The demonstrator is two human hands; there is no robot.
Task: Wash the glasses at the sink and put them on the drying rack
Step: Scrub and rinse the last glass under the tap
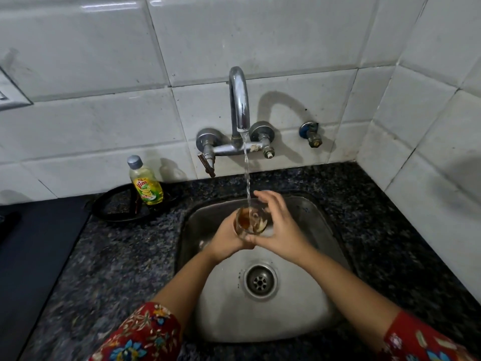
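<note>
Over the sink (pixel 260 316), under the tap (pixel 239 100), the glass (pixel 251 221) sits between both hands with its long axis near upright and its mouth tipped up to the stream (pixel 246 173), which falls inside. The left hand (pixel 226 239) wraps it from the left and below, and the right hand (pixel 279 227) curls round its right and far side, so both touch it. No rack is in view, so which hand should carry it off cannot be judged.
</note>
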